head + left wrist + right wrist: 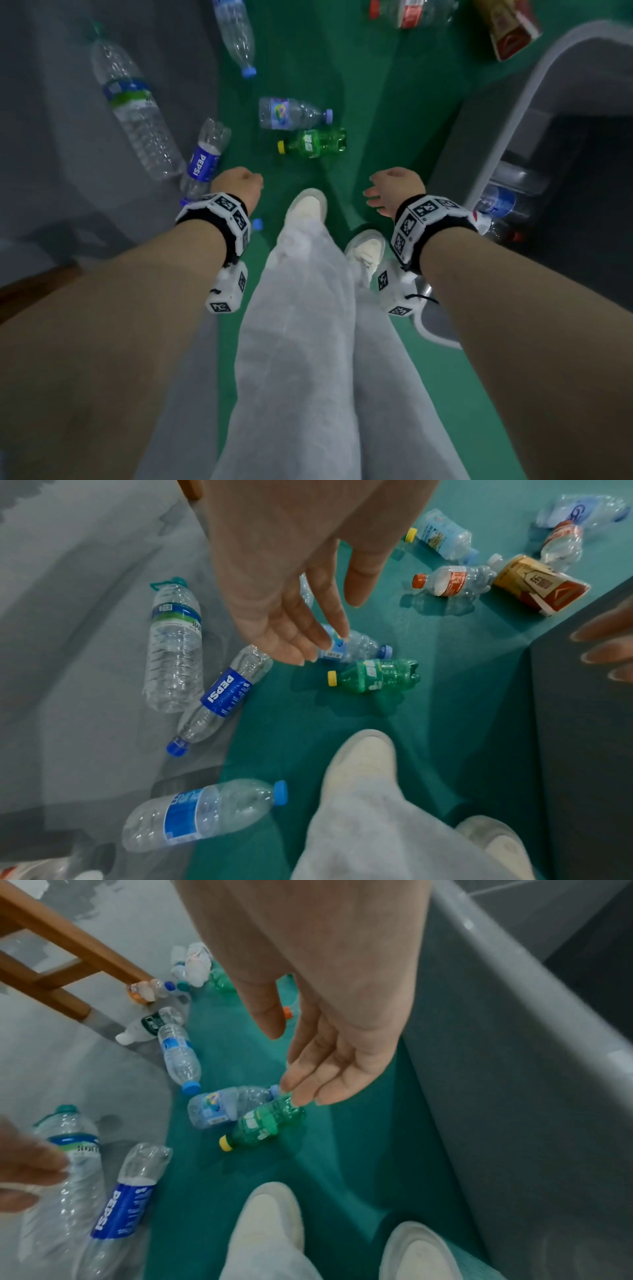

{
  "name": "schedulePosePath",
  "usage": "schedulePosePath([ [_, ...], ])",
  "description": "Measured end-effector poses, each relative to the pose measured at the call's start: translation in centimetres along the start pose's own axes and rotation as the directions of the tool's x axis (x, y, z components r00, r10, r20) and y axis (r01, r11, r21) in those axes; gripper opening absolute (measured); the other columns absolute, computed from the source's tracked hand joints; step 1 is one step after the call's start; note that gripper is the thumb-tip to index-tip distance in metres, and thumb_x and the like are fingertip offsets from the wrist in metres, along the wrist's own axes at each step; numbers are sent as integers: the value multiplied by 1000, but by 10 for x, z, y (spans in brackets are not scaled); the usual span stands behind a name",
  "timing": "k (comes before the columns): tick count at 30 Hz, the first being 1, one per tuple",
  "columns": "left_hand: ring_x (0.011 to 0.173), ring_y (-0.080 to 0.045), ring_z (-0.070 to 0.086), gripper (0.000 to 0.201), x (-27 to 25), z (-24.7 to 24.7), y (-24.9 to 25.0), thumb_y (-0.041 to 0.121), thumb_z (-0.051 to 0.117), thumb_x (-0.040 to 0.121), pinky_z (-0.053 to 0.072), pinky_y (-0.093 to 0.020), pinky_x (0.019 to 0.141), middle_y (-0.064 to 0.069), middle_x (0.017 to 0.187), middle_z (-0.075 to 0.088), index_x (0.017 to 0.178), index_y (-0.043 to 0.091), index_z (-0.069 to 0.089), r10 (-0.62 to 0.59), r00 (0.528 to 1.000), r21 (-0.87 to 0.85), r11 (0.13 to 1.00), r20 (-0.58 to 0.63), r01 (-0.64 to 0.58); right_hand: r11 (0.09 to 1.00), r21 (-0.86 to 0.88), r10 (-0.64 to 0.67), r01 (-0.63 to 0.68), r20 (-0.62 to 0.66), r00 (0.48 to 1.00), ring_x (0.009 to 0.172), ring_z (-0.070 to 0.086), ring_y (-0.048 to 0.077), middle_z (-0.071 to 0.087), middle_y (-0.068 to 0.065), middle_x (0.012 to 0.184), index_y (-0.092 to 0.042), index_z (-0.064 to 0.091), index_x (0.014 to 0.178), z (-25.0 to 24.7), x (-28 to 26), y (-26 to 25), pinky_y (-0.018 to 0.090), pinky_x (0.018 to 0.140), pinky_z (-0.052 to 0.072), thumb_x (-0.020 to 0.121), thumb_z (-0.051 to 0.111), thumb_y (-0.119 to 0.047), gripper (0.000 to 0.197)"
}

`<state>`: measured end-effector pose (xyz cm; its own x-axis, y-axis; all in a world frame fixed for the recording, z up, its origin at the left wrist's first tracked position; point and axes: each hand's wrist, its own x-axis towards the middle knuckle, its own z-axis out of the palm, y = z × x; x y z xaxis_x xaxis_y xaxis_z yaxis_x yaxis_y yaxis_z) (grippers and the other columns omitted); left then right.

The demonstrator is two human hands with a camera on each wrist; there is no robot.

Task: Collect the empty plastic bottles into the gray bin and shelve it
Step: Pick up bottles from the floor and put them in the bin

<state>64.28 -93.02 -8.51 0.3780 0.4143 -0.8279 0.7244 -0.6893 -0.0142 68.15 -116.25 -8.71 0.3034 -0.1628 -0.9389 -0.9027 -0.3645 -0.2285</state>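
Note:
Empty plastic bottles lie scattered on the floor ahead of my feet. A green bottle (315, 142) with a yellow cap lies beside a clear bottle with a colourful label (291, 113). At the left are a Pepsi bottle (202, 161) and a large water bottle (137, 113). The gray bin (513, 113) stands at my right with bottles (496, 205) inside. My left hand (239, 185) hangs above the Pepsi bottle (222, 696), fingers relaxed and empty. My right hand (380, 198) hangs beside the bin wall (514, 1069), also empty, above the green bottle (263, 1123).
More bottles (452, 580) and a crushed carton (537, 585) lie farther ahead on the green floor. A clear bottle with a blue label (205, 813) lies near my left foot. Wooden chair legs (68, 942) stand at the far left, with bottles around them.

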Motion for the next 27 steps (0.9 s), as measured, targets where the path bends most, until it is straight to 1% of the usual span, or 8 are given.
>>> schedulePosePath([
  [4, 109, -32, 55, 35, 34, 9, 2, 26, 44, 92, 43, -35, 92, -14, 121, 60, 112, 4, 64, 33, 999, -73, 997, -3, -33, 1000, -4, 9, -9, 36, 999, 50, 53, 15, 65, 9, 78, -22, 48, 71, 39, 21, -1, 20, 46, 37, 94, 44, -16, 24],
  [7, 101, -31, 57, 33, 57, 15, 12, 24, 48, 91, 44, -35, 86, -15, 111, 63, 106, 1, 65, 80, 997, -130, 988, -22, -82, 997, 54, 59, -62, 56, 997, 52, 53, 14, 64, 8, 79, -20, 47, 73, 61, 35, -4, 21, 46, 37, 97, 41, -14, 24],
  [12, 97, -18, 50, 22, 96, 29, 29, 20, 54, 90, 33, -13, 86, -11, 130, 40, 102, 7, 66, 167, 984, -193, 965, -60, -175, 964, 186, 177, -189, 80, 981, 69, 61, 18, 68, 11, 99, -14, 50, 101, 94, 66, -3, 32, 73, 52, 97, 46, -20, 8],
  [15, 119, -22, 38, 27, 125, 30, 41, 22, 58, 87, 30, -17, 98, -9, 136, 20, 114, 19, 59, 137, 987, -201, 968, -88, -152, 931, 274, 222, -242, 102, 970, 90, 64, 22, 66, 7, 101, -16, 49, 101, 113, 91, -4, 42, 87, 55, 93, 56, -38, 24],
  [18, 134, -30, 20, 44, 149, 29, 51, 18, 62, 84, 24, -24, 108, -11, 147, 7, 126, 30, 52, 166, 978, -99, 979, -130, -179, 885, 360, 275, -296, 108, 955, 91, 63, 23, 64, 7, 98, -12, 52, 100, 130, 116, -8, 42, 81, 58, 85, 64, -52, 44],
  [21, 141, -32, 9, 58, 174, 34, 50, 20, 66, 81, 16, -35, 115, -13, 152, 4, 134, 33, 46, 302, 941, 138, 950, -155, -282, 849, 407, 317, -338, 121, 941, 85, 62, 21, 61, 7, 99, -9, 51, 121, 143, 135, -11, 42, 76, 60, 76, 68, -60, 70],
  [24, 142, -34, 9, 65, 198, 36, 46, 28, 72, 76, 15, -40, 117, -15, 151, 12, 136, 28, 46, 398, 910, 306, 886, -120, -347, 837, 437, 319, -330, 102, 942, 94, 63, 24, 61, 8, 116, -10, 52, 125, 151, 149, -14, 37, 68, 61, 70, 70, -65, 79],
  [27, 135, -33, 22, 73, 212, 38, 47, 29, 79, 69, 26, -38, 112, -14, 144, 24, 134, 20, 46, 450, 892, 375, 834, -36, -405, 846, 432, 319, -313, 61, 946, 82, 65, 20, 65, 6, 106, -13, 57, 117, 152, 163, -14, 40, 77, 60, 67, 71, -66, 75],
])
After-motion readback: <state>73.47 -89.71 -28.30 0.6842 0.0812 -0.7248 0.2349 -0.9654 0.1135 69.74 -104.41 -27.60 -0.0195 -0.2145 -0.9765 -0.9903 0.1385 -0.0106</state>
